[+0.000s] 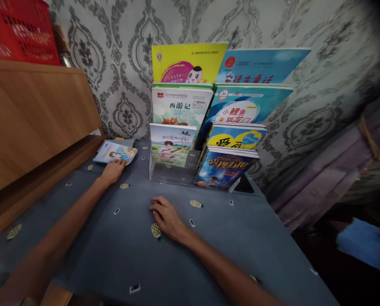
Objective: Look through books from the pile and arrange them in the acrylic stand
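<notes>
Top book (123, 152): left of the frame, lying flat with a pictured cover, above others whose grey and yellow edges show past its far side; out of the rack.
Left hand (113, 170): on the top book's near edge, fingers laid over the cover; thumb hidden, so whether it pinches or merely presses cannot be told. Likely set there to steady or square the book.
Right hand (167, 216): centre of the frame, low over the cloth, fingers loosely curled with nothing between them; apart from every book, apparently at rest.
Rack (174, 173): clear, upper centre; books stand leaning back in two columns, rising in tiers, presumably so each title shows above the one in front.
Left column: yellow book (183, 63) at the back, white book (180, 106) midway, guitar book (171, 148) in front, its lower part behind the clear front.
Right column: blue book (260, 63) at the back, teal book (250, 102), heart book (236, 136), navy book (223, 168) foremost.
Cloth (97, 246): grey-blue, pineapple print, beneath all of these.
Cabinet (33, 119): wooden, left edge, bearing a red basket (21, 34) at upper left.
</notes>
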Demonstrator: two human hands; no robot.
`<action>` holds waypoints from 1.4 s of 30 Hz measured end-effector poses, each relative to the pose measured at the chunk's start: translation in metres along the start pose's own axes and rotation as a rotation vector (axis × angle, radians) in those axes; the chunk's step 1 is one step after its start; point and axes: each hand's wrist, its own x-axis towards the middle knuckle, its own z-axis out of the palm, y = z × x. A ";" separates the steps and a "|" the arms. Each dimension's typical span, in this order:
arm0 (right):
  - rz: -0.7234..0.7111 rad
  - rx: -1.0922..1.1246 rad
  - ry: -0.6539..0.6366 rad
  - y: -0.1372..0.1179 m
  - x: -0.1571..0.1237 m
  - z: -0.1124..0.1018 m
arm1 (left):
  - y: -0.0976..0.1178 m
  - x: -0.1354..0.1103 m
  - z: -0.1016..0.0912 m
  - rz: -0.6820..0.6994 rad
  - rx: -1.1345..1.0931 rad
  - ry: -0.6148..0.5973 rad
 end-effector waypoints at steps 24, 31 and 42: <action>-0.007 -0.024 0.021 -0.002 -0.004 0.001 | 0.032 -0.230 -0.008 0.210 -0.426 0.020; -0.006 -0.016 0.020 -0.005 -0.018 0.001 | 0.025 -0.197 0.024 -0.322 -0.391 -0.051; 0.026 -0.036 0.050 -0.014 -0.020 -0.007 | 0.026 -0.182 0.016 0.007 -0.444 -0.041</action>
